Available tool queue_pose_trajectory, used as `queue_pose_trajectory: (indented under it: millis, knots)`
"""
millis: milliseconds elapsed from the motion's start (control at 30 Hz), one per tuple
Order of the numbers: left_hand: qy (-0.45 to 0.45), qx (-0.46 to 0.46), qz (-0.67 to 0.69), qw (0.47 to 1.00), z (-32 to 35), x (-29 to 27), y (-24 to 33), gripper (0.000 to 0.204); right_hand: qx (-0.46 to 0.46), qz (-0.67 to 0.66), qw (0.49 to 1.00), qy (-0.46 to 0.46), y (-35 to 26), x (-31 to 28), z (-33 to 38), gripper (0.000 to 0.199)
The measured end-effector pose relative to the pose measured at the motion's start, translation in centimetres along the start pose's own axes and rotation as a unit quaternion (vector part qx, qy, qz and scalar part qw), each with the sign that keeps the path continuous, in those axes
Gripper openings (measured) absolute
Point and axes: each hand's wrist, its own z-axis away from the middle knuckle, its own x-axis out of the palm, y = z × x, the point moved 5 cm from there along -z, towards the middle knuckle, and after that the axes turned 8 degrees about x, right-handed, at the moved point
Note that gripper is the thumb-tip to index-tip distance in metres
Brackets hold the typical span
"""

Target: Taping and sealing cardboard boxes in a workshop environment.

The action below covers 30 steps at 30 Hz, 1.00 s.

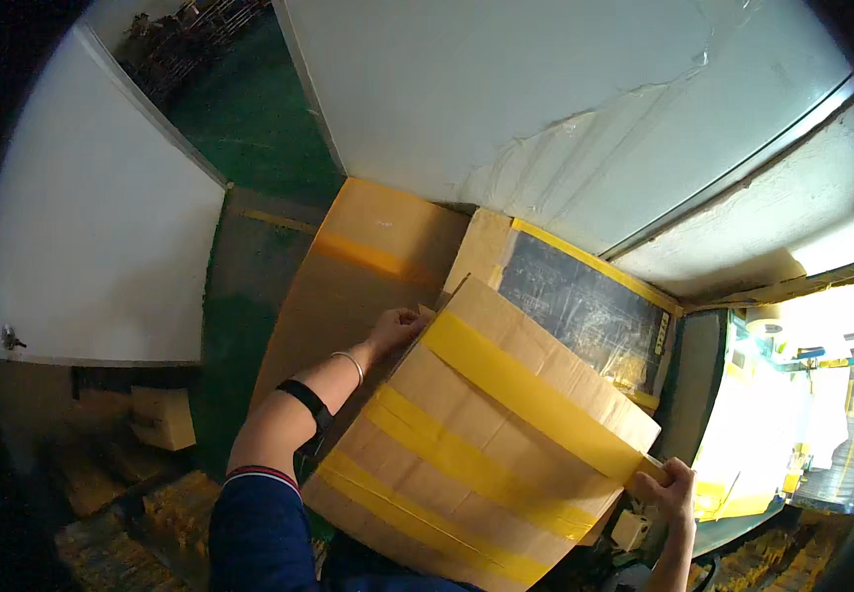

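Note:
A brown cardboard box with several bands of yellow tape across it is held tilted in front of my body. My left hand is at its upper left edge, fingers curled closed around a small piece of cardboard there; the fingertips are partly hidden. At the right corner, beside the end of a tape band, my right hand is closed on the box's edge. A bracelet and a black band are on my left arm. The box's underside and far side cannot be seen.
Behind the box lies a large cardboard sheet against a white wall. Next to it stands a dark scratched panel with yellow tape edging. A white door hangs at left over green floor. Far right is a brightly lit workbench.

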Motion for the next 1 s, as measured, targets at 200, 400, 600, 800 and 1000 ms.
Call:
queue_pose_trajectory:
  millis: [200,400,600,800,1000]
  knots:
    - [0.05,0.07,-0.039,0.996,-1.7,-0.7,-4.4,0.045,-0.028,0.018,0.999,0.022,0.2,0.0,0.2,0.032]
    - [0.006,0.039,-0.043,0.998,0.8,-1.9,3.8,0.041,-0.071,0.0,0.997,0.024,1.6,0.2,-0.3,0.032]
    - [-0.171,0.036,0.251,0.952,4.0,2.8,10.8,0.063,-0.079,-0.003,0.996,0.034,2.9,0.2,-0.9,0.037]
    - [-0.264,-0.11,0.294,0.912,3.2,4.2,8.6,0.068,-0.094,0.007,0.994,0.048,3.0,0.1,-0.8,0.039]
    - [-0.072,-0.025,0.207,0.975,3.2,1.7,12.1,0.07,-0.154,0.101,0.979,0.091,3.1,-0.2,-1.2,0.044]
